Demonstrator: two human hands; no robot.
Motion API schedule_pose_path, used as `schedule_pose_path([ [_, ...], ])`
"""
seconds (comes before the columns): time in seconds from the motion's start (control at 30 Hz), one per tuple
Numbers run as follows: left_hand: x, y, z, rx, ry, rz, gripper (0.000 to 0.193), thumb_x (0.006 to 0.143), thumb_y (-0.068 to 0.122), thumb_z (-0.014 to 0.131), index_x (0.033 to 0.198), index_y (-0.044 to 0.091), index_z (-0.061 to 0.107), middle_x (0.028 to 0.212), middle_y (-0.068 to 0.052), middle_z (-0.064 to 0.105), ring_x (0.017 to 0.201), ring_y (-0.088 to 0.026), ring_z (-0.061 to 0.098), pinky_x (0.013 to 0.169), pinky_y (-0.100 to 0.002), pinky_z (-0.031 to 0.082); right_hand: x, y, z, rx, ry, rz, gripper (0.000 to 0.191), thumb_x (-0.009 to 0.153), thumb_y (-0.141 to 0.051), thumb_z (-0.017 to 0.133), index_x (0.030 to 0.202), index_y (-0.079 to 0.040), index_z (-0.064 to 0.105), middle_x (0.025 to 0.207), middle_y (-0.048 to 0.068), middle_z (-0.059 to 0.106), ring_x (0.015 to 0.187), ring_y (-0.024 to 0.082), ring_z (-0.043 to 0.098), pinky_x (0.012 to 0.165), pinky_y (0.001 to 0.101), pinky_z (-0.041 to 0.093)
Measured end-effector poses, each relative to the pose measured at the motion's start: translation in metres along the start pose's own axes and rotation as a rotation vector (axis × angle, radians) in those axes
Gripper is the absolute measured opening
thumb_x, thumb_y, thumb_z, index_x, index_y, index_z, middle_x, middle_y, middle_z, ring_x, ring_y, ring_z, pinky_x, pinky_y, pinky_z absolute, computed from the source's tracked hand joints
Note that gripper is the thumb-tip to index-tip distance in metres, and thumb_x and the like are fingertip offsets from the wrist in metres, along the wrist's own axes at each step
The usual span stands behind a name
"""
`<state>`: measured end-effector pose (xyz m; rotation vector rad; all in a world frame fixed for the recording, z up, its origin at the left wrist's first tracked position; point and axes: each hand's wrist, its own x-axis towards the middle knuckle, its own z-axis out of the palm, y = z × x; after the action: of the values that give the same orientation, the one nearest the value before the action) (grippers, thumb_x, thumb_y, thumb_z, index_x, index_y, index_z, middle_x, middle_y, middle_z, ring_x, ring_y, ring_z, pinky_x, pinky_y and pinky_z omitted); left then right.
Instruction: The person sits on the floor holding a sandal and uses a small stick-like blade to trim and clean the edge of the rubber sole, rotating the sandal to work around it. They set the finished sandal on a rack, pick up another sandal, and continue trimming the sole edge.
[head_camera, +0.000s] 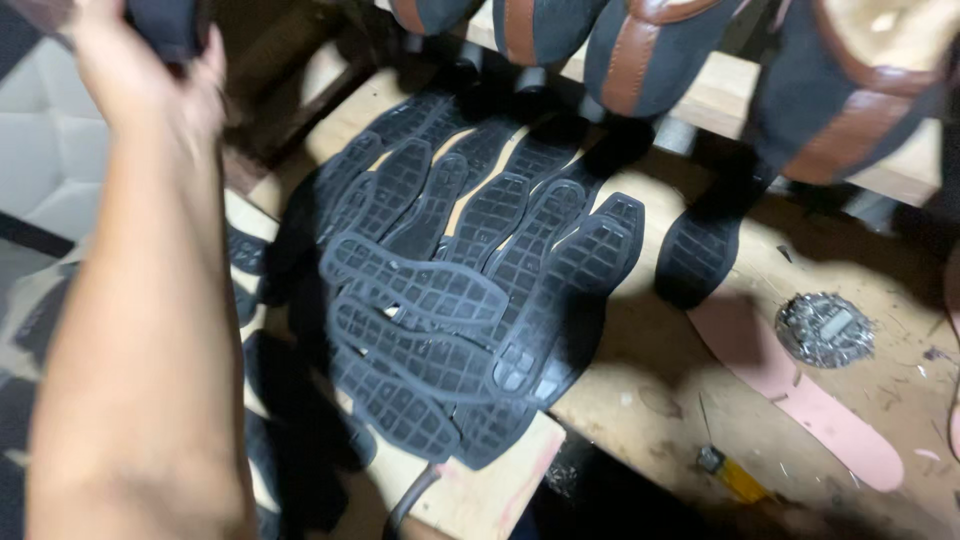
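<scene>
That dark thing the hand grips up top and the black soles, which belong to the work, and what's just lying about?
In the work:
left hand, gripping a dark item
heap of black soles
row of dark, brown-striped shoe uppers

Lying about:
pink insole
round tin of small metal bits
yellow-handled tool

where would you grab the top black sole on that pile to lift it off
Take the top black sole by its narrower end at the left, coming from the left side of the pile. It lies flat, tread up, crosswise over the soles beneath, and that end seems to stick out past them, so fingers could probably pinch its edge there. The left hand is up at the top left, closed on something dark.
</scene>
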<state>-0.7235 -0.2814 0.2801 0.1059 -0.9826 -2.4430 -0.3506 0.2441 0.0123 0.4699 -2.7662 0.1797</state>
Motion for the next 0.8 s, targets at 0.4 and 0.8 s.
schedule_pose_path([
  [0.4, -0.497, 0.105, -0.141, -0.131, 0.379, -0.63, 0.042, 0.101, 0.043, 0.036, 0.118, 0.015, 0.061, 0.11, -0.005, 0.069, 0.093, -0.025, 0.062, 0.062, -0.038, 0.055, -0.078, -0.119, -0.171, 0.522, 0.024, 0.126, 0.048, 0.078, -0.031, 0.082, 0.12, -0.011, 0.066, 0.112, 0.012, 0.067, 0.097, 0.029, 0.069, 0.073, 0.0382, 0.059],
  [0.8, -0.777, 0.161, -0.216, 0.719, -0.348, -0.76, 0.067, 0.101, 0.05, 0.032, 0.144, 0.002, 0.049, 0.14, -0.013, 0.062, 0.128, -0.021, 0.059, 0.113, -0.038, 0.04, -0.265, -0.293, -0.252, 1.701, -0.335, 0.313, 0.058, 0.086, -0.007, 0.08, 0.138, -0.002, 0.057, 0.124, 0.01, 0.067, 0.114, 0.016, 0.065, 0.101, 0.0342, 0.054],
])
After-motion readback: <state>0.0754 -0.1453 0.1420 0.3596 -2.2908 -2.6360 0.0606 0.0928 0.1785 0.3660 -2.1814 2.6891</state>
